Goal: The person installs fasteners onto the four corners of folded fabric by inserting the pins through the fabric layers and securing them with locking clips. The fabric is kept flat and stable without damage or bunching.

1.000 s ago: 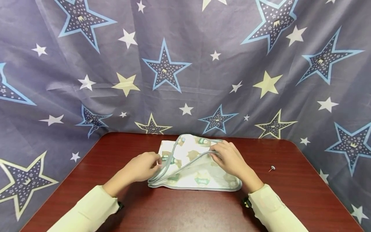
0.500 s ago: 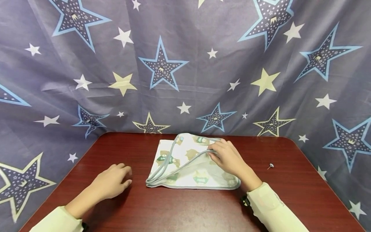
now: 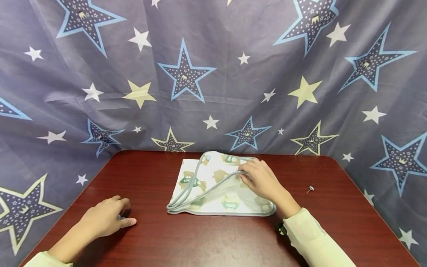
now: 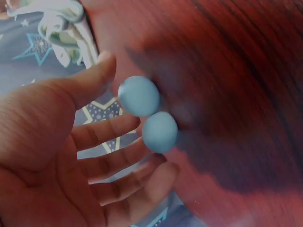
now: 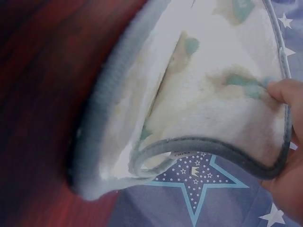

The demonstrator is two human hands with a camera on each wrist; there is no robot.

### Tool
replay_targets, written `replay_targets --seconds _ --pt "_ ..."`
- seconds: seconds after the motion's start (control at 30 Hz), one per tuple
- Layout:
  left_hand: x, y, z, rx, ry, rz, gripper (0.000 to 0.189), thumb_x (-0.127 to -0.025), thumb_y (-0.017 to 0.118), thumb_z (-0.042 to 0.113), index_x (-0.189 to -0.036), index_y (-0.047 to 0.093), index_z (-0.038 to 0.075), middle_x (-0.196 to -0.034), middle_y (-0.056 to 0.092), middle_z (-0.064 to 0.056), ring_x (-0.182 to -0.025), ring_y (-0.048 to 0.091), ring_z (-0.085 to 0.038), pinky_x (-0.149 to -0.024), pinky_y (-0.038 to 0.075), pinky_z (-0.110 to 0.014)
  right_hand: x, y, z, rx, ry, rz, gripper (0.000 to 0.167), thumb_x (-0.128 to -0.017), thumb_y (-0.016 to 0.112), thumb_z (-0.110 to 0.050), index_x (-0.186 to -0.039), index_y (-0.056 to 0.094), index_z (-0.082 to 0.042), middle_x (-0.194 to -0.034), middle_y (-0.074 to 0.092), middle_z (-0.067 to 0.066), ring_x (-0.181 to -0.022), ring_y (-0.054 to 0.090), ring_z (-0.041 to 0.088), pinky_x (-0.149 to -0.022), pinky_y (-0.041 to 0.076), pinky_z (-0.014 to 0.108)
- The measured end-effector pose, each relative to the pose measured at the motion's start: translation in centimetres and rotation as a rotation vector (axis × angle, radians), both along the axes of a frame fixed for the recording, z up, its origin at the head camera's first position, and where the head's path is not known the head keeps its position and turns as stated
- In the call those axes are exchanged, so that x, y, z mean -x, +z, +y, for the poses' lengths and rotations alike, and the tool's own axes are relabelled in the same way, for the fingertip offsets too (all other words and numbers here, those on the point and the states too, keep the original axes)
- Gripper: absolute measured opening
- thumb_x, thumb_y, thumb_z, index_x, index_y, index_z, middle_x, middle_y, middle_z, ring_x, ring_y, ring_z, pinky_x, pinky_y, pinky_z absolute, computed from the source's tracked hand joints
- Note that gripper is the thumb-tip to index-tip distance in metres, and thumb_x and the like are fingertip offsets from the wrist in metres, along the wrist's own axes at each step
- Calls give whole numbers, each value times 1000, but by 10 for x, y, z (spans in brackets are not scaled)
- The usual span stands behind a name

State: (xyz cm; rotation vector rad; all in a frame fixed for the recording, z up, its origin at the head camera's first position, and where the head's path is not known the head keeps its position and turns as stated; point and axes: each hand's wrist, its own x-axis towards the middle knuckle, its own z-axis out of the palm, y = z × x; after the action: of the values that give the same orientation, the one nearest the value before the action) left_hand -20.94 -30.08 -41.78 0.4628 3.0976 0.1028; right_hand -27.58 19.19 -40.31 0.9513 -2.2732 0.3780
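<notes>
A folded white cloth (image 3: 221,176) with brown bears, green lettering and grey-green trim lies at the table's middle. My right hand (image 3: 261,178) pinches its trimmed edge on the right and lifts that layer into an open fold, its thumb inside the cloth (image 5: 213,113) in the right wrist view. A small round blue spot (image 3: 208,157) shows near the cloth's far corner. My left hand (image 3: 106,217) is low over the table at the left, thumb and fingers apart around two round blue pin heads (image 4: 138,96). Their shafts are hidden.
A pin with a round pale-blue head (image 3: 311,188) and thin shaft lies on the table to the right. The dark red table (image 3: 213,241) ends at a grey curtain (image 3: 227,74) with stars behind it.
My left hand has left the cloth's left edge and moved left and toward me, down to the blue pin heads. My right hand still holds the raised cloth edge.
</notes>
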Motion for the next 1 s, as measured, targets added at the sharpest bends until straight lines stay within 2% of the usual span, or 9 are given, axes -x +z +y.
replay_targets --seconds 0.13,0.3,0.57,0.7,0.83,0.93,1.0 --pt "-1 0 -4 -48 -52 28 43 -73 90 45 -95 65 18 -88 54 3 -74 52 -14 -63 48 -42 0 2 0 -9 -11 -8 13 -90 78 -17 -101 71 -14 -95 71 -1 -91 60 23 -71 42 37" --pt "3 -3 -4 -98 -139 128 33 -72 93 28 -86 64 19 -81 53 6 -70 48 -9 -62 46 -36 0 2 1 -9 -19 -8 15 -89 79 -16 -100 71 -14 -95 71 -1 -92 60 23 -72 42 37" --pt "10 -9 3 -114 -186 214 28 -76 90 15 -76 63 22 -75 50 9 -65 46 -3 -60 45 -31 0 1 0 -9 -9 -9 14 -89 79 -16 -100 70 -14 -94 71 -1 -92 60 24 -72 42 38" --pt "14 -11 8 -112 -208 220 22 -78 89 15 -77 67 20 -77 52 9 -66 50 -4 -60 48 -32 1 0 0 -8 -7 -6 14 -89 79 -16 -99 71 -14 -94 71 -1 -92 61 24 -72 43 38" --pt "17 -11 11 -92 -259 210 19 -77 89 13 -79 71 17 -81 56 7 -69 58 -10 -62 52 -34 1 0 0 -12 -8 -5 13 -89 79 -17 -100 71 -14 -95 71 -1 -93 62 24 -73 44 38" --pt "19 -11 13 -61 -313 217 23 -77 89 10 -75 68 21 -81 55 7 -69 56 -14 -64 51 -35 1 1 1 -19 -16 -18 12 -90 78 -17 -100 71 -15 -95 72 -1 -93 62 24 -74 45 39" --pt "20 -12 14 -41 -328 221 26 -77 87 8 -74 66 22 -82 53 8 -70 53 -15 -65 49 -35 1 1 2 -23 -17 -24 12 -90 78 -16 -100 71 -15 -95 72 -1 -93 62 24 -74 45 39"
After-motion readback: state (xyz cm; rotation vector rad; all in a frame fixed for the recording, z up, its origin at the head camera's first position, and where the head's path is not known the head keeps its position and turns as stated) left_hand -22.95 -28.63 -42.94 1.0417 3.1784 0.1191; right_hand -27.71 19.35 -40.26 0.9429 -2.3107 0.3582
